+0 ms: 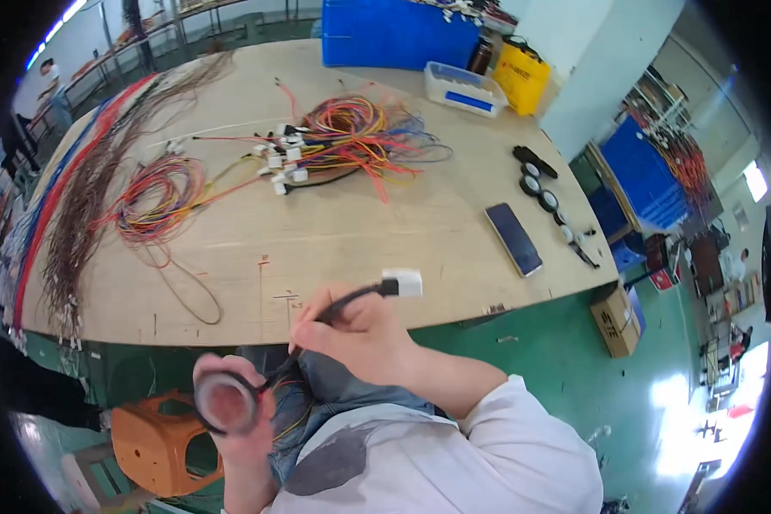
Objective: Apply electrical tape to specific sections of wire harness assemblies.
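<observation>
Down at the near edge of the desk (334, 231) we see both hands apart, each clamped on its own thing. Our right hand (360, 334) grips a bundle of wires wrapped in matte black tape (351, 298), a slim flexible cable that curves up past the fingers and ends in a small blocky white plastic connector (403, 282) held just over the desk's front edge. Our left hand (236, 407), lower and over the lap, closes around a round roll of black tape (225, 403), its ring shape blurred, with a thin strip running up from it toward the cable. The desk itself is a broad sheet of pale, bare plywood, scuffed and marked with faint pencil lines. On it lie loose coils of thin insulated wire: a red, orange and yellow coil (158, 201) to the left, and a bigger tangle of many colours (355, 137) with white connectors at its near side. A long sheaf of brown wires (90, 197) fans along the far left edge. A flat dark phone (513, 239) lies to the right, with several small black tape rolls (540, 188) beyond it. At the far end stands a large blue plastic crate (394, 34), a shallow clear tray (464, 87) with something blue in it, and a yellow box (522, 77). An orange plastic stool (150, 441) sits on the green floor beside us.
</observation>
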{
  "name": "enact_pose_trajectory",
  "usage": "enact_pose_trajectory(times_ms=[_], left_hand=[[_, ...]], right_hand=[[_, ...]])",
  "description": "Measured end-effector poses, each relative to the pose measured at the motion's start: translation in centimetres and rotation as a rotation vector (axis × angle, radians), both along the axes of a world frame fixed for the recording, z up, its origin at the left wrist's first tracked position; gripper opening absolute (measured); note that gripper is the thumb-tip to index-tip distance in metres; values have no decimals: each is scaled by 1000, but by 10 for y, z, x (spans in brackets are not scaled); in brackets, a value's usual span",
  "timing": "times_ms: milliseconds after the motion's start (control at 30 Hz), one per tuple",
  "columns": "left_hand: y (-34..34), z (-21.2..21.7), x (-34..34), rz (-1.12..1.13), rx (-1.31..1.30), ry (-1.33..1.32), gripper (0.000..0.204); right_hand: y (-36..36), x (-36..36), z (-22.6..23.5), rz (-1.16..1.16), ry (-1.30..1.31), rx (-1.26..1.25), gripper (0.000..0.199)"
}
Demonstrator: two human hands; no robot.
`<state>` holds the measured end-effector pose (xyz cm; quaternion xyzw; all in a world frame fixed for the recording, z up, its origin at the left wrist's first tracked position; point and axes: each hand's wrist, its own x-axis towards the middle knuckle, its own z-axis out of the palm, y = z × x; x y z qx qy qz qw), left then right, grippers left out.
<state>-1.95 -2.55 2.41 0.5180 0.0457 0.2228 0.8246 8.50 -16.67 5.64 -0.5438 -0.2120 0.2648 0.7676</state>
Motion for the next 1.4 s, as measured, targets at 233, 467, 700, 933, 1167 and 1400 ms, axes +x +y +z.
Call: enact_pose_trajectory(times_ms=[233, 467, 700, 933, 1167, 1400], left_hand=[[-12, -10, 13, 75, 245, 207, 55], [5, 1, 20, -452, -511, 307, 52], [10, 3, 4, -120, 14, 23, 52], [-5, -14, 7, 73, 374, 74, 51], [6, -13, 22, -482, -180, 468, 45], [12, -4, 0, -142, -565, 253, 51]], right_hand=[[17, -7, 0, -51, -210, 28, 9], [14, -9, 3, -184, -131, 62, 4], [7, 14, -5, -228, -21, 69, 7], [10, 4, 10, -116, -235, 15, 6], [13, 8, -2, -49, -287, 90, 5], [6, 16, -8, -136, 23, 121, 8]])
